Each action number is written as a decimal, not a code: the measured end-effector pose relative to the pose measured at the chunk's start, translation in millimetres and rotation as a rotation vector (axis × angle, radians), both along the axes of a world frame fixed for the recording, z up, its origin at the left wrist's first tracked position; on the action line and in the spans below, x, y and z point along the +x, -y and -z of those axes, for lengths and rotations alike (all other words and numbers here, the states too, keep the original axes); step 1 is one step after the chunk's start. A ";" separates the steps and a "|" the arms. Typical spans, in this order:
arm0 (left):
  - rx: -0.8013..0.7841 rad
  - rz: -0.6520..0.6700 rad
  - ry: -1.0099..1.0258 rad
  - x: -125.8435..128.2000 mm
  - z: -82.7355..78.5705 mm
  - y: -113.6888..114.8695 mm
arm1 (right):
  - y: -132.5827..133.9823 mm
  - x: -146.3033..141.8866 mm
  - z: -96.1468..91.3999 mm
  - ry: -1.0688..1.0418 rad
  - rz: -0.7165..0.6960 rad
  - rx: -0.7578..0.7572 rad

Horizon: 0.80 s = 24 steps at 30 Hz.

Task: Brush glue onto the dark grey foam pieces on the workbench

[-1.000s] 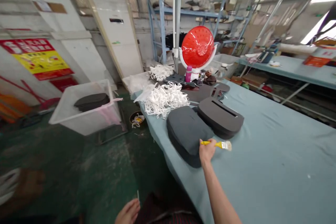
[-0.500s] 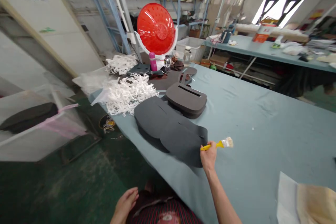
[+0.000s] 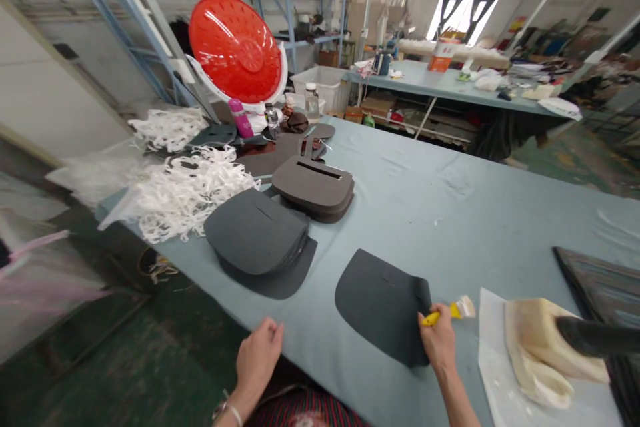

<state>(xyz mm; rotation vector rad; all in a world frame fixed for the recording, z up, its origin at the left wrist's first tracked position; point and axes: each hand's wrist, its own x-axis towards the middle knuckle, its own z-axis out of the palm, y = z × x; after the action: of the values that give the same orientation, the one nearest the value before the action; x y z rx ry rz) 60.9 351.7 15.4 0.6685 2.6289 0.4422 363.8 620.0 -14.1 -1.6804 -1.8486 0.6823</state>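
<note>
The left hand (image 3: 259,355) is half-curled above the near table edge; whether it holds anything cannot be told. The right hand (image 3: 440,341) grips one yellow-handled brush (image 3: 454,311) and, at the same time, the right edge of one dark panel (image 3: 377,297), which lies on the table (image 3: 500,227). To its right, one white sheet (image 3: 493,353) carries one cream-coloured object (image 3: 527,327). On the floor at left, one round container (image 3: 143,259) holds light scraps; one translucent bin (image 3: 30,323) has pink material at its rim, its contents largely out of frame. Beyond the single panel are two stacks: one of plain dark panels (image 3: 253,230) and one of slotted panels (image 3: 313,187). Two heaps of white strips (image 3: 195,190) lie left of these. Three bottles (image 3: 240,118) stand behind, one of them purple. Farther back, one pale bin (image 3: 331,93) shows no readable contents.
</note>
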 end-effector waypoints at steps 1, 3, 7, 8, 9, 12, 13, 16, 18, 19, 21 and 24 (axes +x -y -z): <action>-0.025 0.032 -0.007 3.2 -6.4 -9.8 | -2.3 -6.3 -7.3 -0.007 0.005 0.001; 0.018 0.097 0.023 7.2 -16.1 -34.6 | -13.3 -19.9 -27.4 -0.027 0.021 0.042; 0.278 0.327 0.044 5.2 -17.7 -106.9 | -61.2 -44.1 -86.0 -0.138 0.027 0.214; 0.306 0.389 -0.004 3.5 -14.3 -128.0 | -76.2 -49.8 -102.4 -0.178 0.016 0.261; 0.307 0.448 -0.056 1.7 -9.7 -149.5 | -91.1 -55.8 -118.5 -0.215 -0.004 0.303; 0.250 0.558 -0.171 -4.7 8.5 -212.2 | -130.9 -76.6 -161.0 -0.276 -0.087 0.393; 0.236 0.590 -0.201 -7.4 15.1 -231.7 | -141.6 -84.2 -172.4 -0.282 -0.119 0.417; 0.196 0.642 -0.266 -15.5 33.0 -282.9 | -166.2 -106.8 -197.8 -0.280 -0.197 0.484; 0.159 0.619 -0.302 -16.1 42.0 -307.2 | -178.8 -120.6 -208.1 -0.274 -0.222 0.522; 0.142 0.597 -0.321 -12.5 45.4 -314.8 | -184.6 -127.3 -211.6 -0.273 -0.229 0.538; 0.116 0.576 -0.353 6.5 49.2 -318.2 | -195.8 -140.5 -216.1 -0.284 -0.240 0.564; 0.116 0.718 -0.338 67.7 46.3 -291.9 | -209.3 -160.4 -219.3 -0.337 -0.248 0.582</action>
<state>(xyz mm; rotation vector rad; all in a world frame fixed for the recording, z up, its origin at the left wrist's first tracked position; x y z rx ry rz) 128.6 643.6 -30.9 1.7614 2.4222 0.2737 203.4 829.2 205.2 -0.9167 -1.7924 0.4270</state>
